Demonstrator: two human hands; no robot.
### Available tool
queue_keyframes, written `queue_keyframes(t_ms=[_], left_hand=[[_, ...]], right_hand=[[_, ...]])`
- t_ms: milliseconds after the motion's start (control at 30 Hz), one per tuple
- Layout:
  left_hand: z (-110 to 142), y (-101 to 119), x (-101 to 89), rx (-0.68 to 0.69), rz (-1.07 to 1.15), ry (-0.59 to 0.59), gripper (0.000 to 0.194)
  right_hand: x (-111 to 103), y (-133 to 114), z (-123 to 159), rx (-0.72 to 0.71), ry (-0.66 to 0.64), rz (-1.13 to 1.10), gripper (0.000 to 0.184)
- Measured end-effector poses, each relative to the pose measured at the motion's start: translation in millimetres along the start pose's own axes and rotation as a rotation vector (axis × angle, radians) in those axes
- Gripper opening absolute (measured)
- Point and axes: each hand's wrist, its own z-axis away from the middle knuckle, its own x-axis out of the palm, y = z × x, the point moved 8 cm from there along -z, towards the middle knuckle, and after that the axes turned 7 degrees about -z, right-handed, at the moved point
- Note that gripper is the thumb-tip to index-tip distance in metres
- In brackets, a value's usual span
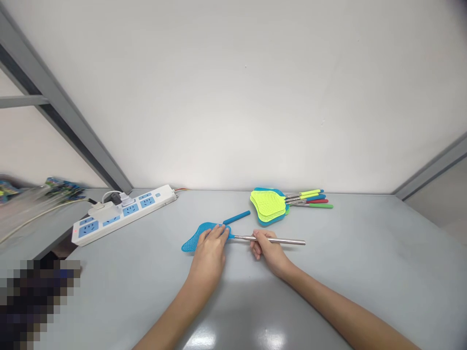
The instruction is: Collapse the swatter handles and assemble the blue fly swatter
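Observation:
A fly swatter with a blue mesh head and a bare metal rod lies crosswise in front of me. My left hand is closed over the mesh head near its neck, the fingers on top and the thumb hidden. With thumb and fingers, my right hand grips the metal rod partway along, and the rod's bare end sticks out to the right. Just behind the blue head, a loose blue handle sleeve rests at a slant on the grey table.
Several fly swatters are stacked by the wall, heads left, coloured handles right. A white power strip with plugs stands at the left. Farther left are a cable and plastic-wrapped items. A pixelated area covers the lower left.

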Motion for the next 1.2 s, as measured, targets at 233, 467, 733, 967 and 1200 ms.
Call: queue_keyframes(t_ms=[233, 467, 733, 967, 1200], left_hand=[[1, 10, 1.1, -0.047, -0.041, -0.084, 0.054], [4, 26, -2.4, -0.051, -0.074, -0.130, 0.049], [11, 35, -1.1, -0.029, -0.157, -0.111, 0.053], [13, 37, 1.1, -0.049, -0.084, -0.058, 0.051], [14, 35, 1.6, -0.064, -0.028, -0.054, 0.052]], right_hand=[[0, 7, -1, 0.048, -0.019, -0.070, 0.047], [5, 1, 4, 0.071, -0.037, -0.037, 0.047], [7, 0, 5, 0.059, -0.074, 0.004, 0.049], [9, 0, 5, 0.033, -0.089, 0.006, 0.050], [8, -1, 5, 0.040, -0.094, 0.019, 0.047]])
